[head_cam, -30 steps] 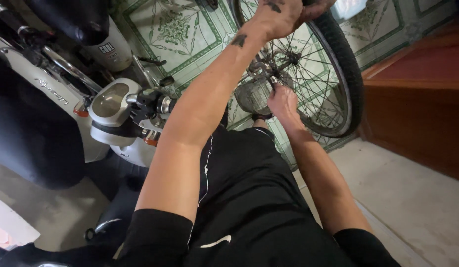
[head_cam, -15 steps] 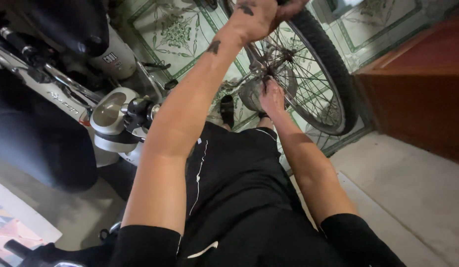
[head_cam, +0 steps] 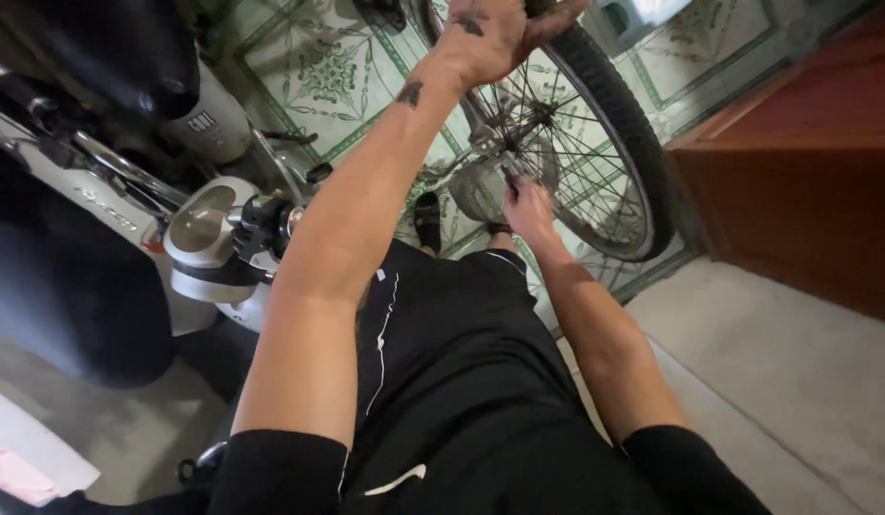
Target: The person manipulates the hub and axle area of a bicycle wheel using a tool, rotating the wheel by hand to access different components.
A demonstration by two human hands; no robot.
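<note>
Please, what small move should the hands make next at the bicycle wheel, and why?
Probably keep the left hand firm on the tyre and let the right hand work on at the hub. The left hand grips the top of the wheel and the right fingers sit at the hub among the spokes, so a steady wheel should help them.

Home floor: patterned tiles (head_cam: 319, 67), wooden cabinet (head_cam: 805, 191).

Dim indoor light, glare at top edge, deep shadow left, wide-angle distortion.
</note>
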